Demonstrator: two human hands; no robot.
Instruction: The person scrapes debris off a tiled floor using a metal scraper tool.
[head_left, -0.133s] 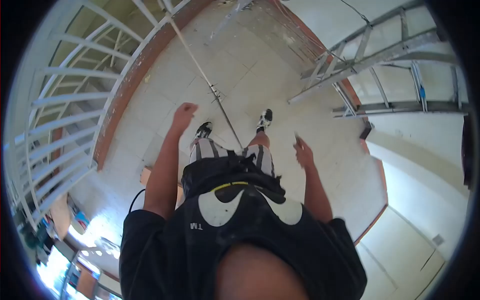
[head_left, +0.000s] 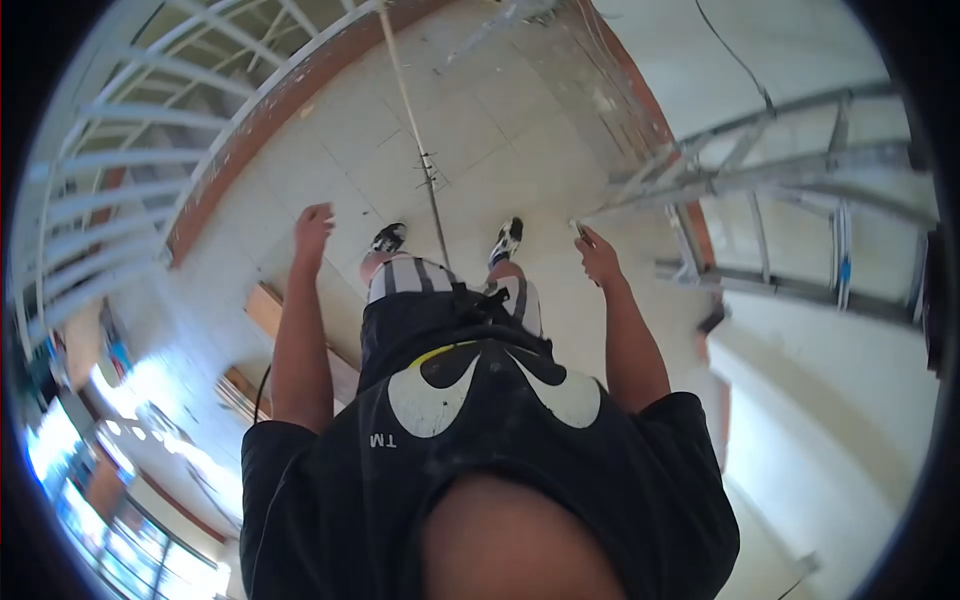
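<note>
**By the long pole, a wide swing**

Left of the pole is a white railing, then the left hand. It's blurry, so I can't tell if its fingers are spread. Right of the pole, the right hand has its fingers pinching a small thin thing. Farther right is a ladder. Both hands have just moved farther from the pole, so I think the thin thing is being carried.

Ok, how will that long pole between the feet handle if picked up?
The long pole looks straight, so it is probably fairly stiff. It is thin, so likely light for its length, though it might swing awkwardly. The dark spiky bits partway along could snag and may hinder rolling.
</note>
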